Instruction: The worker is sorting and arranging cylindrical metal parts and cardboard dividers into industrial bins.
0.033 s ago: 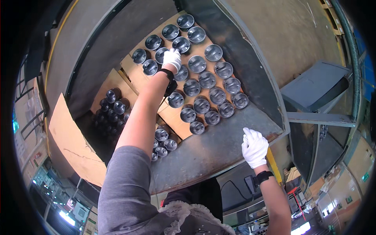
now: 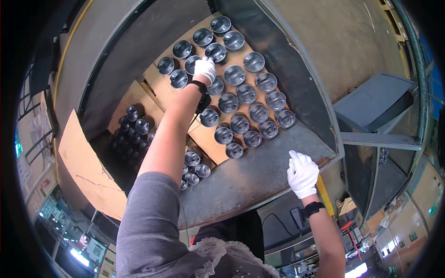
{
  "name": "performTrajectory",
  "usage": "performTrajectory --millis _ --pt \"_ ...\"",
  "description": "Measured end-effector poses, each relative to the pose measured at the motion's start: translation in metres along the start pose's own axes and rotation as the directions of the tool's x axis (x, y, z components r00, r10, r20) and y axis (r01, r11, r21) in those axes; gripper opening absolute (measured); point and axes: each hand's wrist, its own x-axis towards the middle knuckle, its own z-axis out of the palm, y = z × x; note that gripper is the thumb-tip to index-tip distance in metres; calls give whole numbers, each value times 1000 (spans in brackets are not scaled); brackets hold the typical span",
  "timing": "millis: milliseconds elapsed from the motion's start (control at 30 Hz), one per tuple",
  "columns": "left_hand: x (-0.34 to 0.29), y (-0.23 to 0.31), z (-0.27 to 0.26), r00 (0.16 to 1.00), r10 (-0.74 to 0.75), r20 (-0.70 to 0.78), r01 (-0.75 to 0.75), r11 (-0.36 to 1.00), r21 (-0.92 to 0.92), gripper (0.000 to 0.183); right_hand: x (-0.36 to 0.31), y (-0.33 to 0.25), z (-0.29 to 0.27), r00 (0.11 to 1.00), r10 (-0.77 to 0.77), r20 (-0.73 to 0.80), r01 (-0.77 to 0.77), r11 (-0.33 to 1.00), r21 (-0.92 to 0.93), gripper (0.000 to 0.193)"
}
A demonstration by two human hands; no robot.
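Observation:
My left hand [image 2: 205,69], in a white glove, reaches far into a metal bin. Its fingers are bent closed at the rim of a dark metal piston [image 2: 192,64], a round cup-shaped part with a shiny edge; the fingertips are partly hidden. Just beyond stands another piston [image 2: 215,53]. Rows of similar pistons [image 2: 246,93] stand upright on a brown cardboard sheet [image 2: 211,141]. My right hand [image 2: 302,176], also white-gloved, is held near the bin's front right corner, apart from the parts. Its fingers are loosely extended and nothing shows in them.
A lower layer of pistons [image 2: 135,112] lies at the left, beneath the cardboard's edge. The bin's raised right wall [image 2: 273,41] and a bent cardboard flap [image 2: 90,164] border the work area. A grey metal frame [image 2: 380,139] stands at right.

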Motion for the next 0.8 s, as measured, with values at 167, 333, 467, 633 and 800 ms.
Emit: performTrajectory --millis 167,333,467,633,800 --pt "-28 -28 2 974 -134 -185 87 966 -242 28 9 -13 1 1000 -29 -9 29 1000 3 37" --pt "-117 53 -10 927 -318 -200 205 874 -440 31 -4 -1 0 998 38 -54 -41 998 -47 30" --pt "-290 47 49 837 -546 19 481 720 -500 28 8 -38 11 997 -60 -54 60 998 -16 30" --pt "-438 92 29 938 -194 289 326 779 -536 23 -9 -29 12 988 112 -104 -126 982 -144 32" --pt "-502 57 -8 918 -30 396 258 804 -536 21 -59 -82 -3 890 284 -358 -222 953 204 26"
